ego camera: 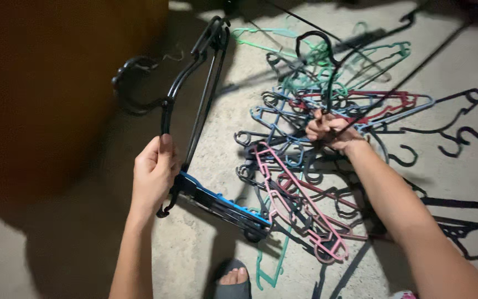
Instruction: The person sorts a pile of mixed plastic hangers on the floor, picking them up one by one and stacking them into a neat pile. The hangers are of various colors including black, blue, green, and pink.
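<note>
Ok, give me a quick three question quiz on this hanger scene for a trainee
1. True or false: the left hand grips a bundle of black hangers.
2. What colour is the hanger lying nearest the bundle's lower end: A pink, B yellow, C white?
3. Where does the right hand reach?

Key:
1. True.
2. A.
3. Into the tangled pile of hangers on the floor, its fingers closed around some.

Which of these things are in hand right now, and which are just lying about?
In hand:
- left hand grips a stack of black and blue hangers
- right hand grips a black hanger over the tangled hanger pile

Lying about:
- loose black hangers
- brown cabinet
- sandalled foot
</note>
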